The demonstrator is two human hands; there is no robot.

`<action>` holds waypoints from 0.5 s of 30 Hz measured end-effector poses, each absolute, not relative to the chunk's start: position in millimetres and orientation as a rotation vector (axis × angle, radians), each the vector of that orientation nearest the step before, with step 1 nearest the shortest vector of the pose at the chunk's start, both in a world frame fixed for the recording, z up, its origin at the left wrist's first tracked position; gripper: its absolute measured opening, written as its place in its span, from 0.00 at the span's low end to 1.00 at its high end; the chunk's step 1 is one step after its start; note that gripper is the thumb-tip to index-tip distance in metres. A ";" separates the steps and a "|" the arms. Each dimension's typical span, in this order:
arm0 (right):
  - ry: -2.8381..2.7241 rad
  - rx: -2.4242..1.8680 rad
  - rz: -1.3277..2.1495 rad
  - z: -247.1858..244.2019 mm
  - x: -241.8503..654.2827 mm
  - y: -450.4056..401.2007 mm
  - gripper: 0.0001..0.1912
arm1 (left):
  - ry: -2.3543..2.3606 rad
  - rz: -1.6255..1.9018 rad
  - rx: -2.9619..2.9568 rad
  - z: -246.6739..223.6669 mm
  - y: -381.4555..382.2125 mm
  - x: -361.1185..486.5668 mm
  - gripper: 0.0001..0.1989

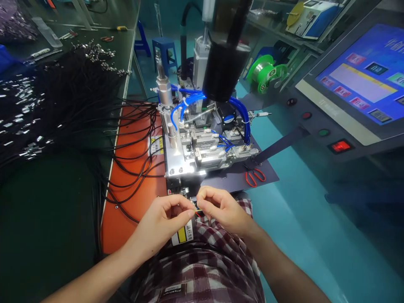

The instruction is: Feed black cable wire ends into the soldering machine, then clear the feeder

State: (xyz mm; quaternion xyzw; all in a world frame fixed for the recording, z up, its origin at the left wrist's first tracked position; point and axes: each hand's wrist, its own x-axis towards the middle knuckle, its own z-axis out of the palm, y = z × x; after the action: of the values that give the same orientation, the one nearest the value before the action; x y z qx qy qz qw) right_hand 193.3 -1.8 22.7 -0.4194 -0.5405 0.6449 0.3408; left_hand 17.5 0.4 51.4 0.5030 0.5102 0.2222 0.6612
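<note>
Pinching thin coloured wires (198, 211) between left hand (164, 216) and right hand (225, 208) fingertips | close in front of metal machine (210, 160) | could slip or splay if gripped too lightly; could kink or suffer strand damage if twisted or tugged unevenly

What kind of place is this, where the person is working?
Probably a small electronics or cable workshop: a machine with blue air tubes, a control screen and a big pile of black cables.

Black cables lie across the orange work surface (135, 227).
</note>
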 end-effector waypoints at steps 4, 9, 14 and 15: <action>-1.494 -1.088 1.668 23.9 196.9 1.3 0.09 | 1.160 0.500 1.135 49.8 0.8 17.3 0.07; -1.552 -1.051 1.646 23.4 197.9 4.0 0.09 | 1.175 0.480 1.125 47.0 1.1 17.9 0.07; -1.562 -1.047 1.708 21.6 197.0 5.8 0.08 | 1.178 0.435 1.110 44.1 0.8 19.5 0.07; -1.548 -1.053 1.730 20.9 196.8 6.1 0.09 | 1.179 0.433 1.101 43.6 0.7 19.6 0.07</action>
State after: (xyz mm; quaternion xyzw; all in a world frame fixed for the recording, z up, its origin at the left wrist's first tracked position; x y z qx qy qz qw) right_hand 196.8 6.1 20.9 -0.3951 -0.5808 0.6492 0.2917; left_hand 19.6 0.7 43.6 0.4886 0.5232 0.1921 0.6713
